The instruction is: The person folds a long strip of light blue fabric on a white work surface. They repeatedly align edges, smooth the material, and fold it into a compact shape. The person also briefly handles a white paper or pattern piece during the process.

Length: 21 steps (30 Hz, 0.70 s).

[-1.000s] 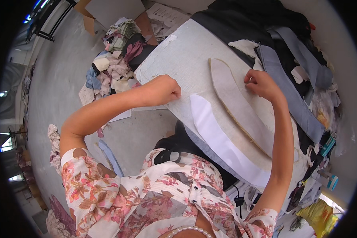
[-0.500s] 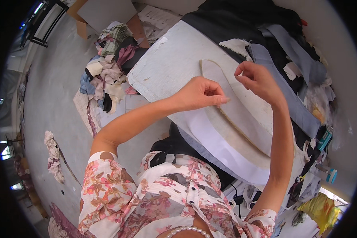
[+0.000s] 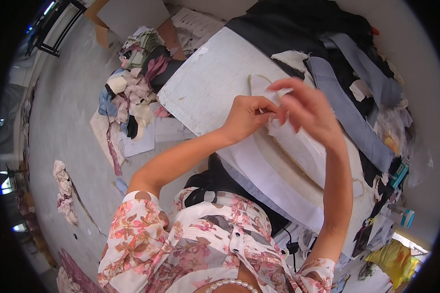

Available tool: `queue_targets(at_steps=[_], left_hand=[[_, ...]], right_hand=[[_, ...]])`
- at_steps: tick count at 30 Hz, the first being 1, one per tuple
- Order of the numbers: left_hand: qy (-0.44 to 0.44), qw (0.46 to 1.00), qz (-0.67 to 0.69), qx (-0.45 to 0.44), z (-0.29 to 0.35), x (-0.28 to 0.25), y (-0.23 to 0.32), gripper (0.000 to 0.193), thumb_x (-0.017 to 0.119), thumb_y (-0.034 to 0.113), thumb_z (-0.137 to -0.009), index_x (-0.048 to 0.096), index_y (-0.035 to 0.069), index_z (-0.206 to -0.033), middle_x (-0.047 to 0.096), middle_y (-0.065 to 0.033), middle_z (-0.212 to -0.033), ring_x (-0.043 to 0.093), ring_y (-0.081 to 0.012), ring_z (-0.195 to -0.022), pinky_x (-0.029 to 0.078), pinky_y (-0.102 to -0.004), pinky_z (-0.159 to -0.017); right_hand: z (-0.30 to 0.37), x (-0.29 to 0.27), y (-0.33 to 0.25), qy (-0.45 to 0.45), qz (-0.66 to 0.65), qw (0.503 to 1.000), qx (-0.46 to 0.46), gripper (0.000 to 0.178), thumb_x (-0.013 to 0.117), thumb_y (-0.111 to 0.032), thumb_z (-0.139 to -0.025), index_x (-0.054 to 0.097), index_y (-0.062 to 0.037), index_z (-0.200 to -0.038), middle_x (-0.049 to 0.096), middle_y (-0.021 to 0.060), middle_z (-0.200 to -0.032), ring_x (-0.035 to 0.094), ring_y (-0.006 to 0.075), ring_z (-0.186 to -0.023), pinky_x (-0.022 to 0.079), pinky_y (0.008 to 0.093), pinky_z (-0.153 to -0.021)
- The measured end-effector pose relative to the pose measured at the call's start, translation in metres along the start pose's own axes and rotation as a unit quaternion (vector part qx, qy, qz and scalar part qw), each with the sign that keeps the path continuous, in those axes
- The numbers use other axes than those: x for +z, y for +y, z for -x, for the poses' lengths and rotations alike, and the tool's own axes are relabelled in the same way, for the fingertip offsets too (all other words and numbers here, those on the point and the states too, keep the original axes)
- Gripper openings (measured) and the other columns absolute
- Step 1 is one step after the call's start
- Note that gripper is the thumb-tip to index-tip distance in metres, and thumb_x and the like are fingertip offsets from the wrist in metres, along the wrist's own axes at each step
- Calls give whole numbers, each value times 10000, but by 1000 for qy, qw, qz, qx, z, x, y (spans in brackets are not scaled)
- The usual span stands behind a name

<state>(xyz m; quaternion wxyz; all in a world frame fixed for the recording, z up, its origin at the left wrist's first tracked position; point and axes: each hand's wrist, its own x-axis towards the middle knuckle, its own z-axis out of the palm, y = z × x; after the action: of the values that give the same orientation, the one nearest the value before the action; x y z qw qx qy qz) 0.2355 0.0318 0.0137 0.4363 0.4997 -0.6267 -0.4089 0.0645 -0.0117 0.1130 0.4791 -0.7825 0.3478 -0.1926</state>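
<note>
My left hand (image 3: 252,116) is closed in a pinch above the board, its fingertips meeting the fingers of my right hand. What it pinches is too small to make out; a whitish bit shows just under the fingertips. My right hand (image 3: 312,115) is smeared by motion, with its fingers curved over the left fingertips. Beneath both hands lies a long curved pale fabric piece (image 3: 304,155) with a tan frayed edge, partly hidden by them. Nearer to me, a white curved strip (image 3: 264,168) lies along the front of the pale board (image 3: 200,78).
Blue-grey fabric strips (image 3: 349,115) and black cloth (image 3: 298,24) lie along the board's far and right sides. To the left, a heap of fabric scraps (image 3: 137,93) sits by a cardboard box (image 3: 132,19). A yellow bag (image 3: 393,259) is at the lower right.
My right hand has moved left and down to meet the left fingertips, its fingers spreading into a blur. My left hand has shifted slightly, and a whitish bit now shows under the hands.
</note>
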Motion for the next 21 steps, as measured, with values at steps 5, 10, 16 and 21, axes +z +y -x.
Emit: queue_targets(at_steps=[5,10,16,21], left_hand=[[29,997,-2,76,3,6,2,151,662,-49,-798,734,24,-909,724,-61,-873,659,-102,-730,516,-232,-651],[29,992,-42,118,1,5,3,149,669,-47,-798,732,21,-916,723,-71,-880,656,-105,-708,517,-223,-643],[-4,944,279,-177,-13,-10,-2,18,696,22,-845,710,22,-856,727,-95,-886,631,-80,-632,458,-189,-519],[4,964,201,-175,-12,-12,-1,48,712,71,-857,699,32,-832,719,-87,-842,619,-62,-613,406,-181,-452]], right_hand=[[-2,-11,48,100,131,986,-13,385,513,-376,-992,660,-34,-1086,610,89,-642,561,151,-579,445,309,-580],[-6,-1,57,80,91,993,9,212,609,-203,-921,671,-1,-902,612,107,-634,570,174,-559,435,313,-557],[5,-4,51,85,64,992,66,127,610,-93,-914,626,12,-845,594,18,-655,528,77,-604,409,241,-550],[12,4,59,120,16,992,33,54,614,-45,-891,639,-1,-873,592,21,-669,526,86,-609,431,241,-572]])
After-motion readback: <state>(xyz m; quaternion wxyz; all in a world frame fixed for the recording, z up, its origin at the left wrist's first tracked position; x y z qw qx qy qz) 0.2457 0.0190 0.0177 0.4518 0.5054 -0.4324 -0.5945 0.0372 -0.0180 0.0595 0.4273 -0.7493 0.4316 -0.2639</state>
